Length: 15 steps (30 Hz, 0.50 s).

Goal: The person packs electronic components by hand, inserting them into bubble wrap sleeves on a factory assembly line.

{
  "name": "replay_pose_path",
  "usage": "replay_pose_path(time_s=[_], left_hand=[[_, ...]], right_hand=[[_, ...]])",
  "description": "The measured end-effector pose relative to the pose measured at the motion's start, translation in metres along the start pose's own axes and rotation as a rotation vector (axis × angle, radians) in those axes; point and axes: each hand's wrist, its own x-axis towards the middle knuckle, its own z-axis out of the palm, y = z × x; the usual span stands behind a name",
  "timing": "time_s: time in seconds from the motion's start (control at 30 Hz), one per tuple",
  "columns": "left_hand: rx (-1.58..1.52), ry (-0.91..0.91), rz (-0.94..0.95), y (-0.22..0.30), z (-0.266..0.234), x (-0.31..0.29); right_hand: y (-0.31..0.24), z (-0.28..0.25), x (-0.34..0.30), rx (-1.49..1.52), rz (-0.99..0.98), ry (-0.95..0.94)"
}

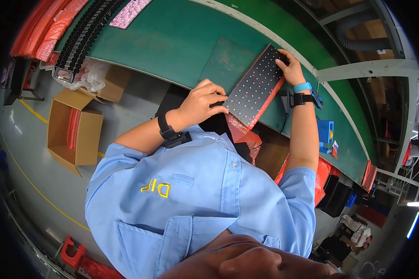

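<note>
A flat black rectangular panel (pixel 256 86), dotted with rows of small light spots, lies slanted over the bench's near edge. Red bubble wrap (pixel 268 103) shows along its right side and hangs below its near end. My right hand (pixel 291 69) grips the panel's far right corner, thumb on the dotted face and fingers round the edge. At the near left corner, my left hand (pixel 203 103) has its fingertips pinched on the panel's edge; the dark gap between its fingers hides the exact contact. Beside the panel on the left is a thin dark green sheet (pixel 224 58).
The green bench (pixel 158 42) runs across the far side. Long black slotted strips (pixel 86 39), red-wrapped bundles (pixel 46 28) and a pink bubble-wrapped piece (pixel 130 13) lie at its left. An open cardboard box (pixel 89 139) stands on the floor; a blue box (pixel 325 131) sits right.
</note>
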Motion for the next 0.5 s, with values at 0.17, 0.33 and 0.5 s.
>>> replay_pose_path(time_s=[0.17, 0.33, 0.5], left_hand=[[-0.011, 0.018, 0.020, -0.001, 0.002, 0.001], [-0.001, 0.008, 0.023, -0.001, 0.002, 0.001], [0.006, -0.008, 0.014, -0.001, 0.001, 0.000]], right_hand=[[0.006, -0.001, 0.000, -0.028, -0.015, 0.015], [-0.001, -0.001, 0.002, -0.087, -0.005, 0.017], [-0.014, -0.012, 0.020, -0.062, 0.180, -0.129]])
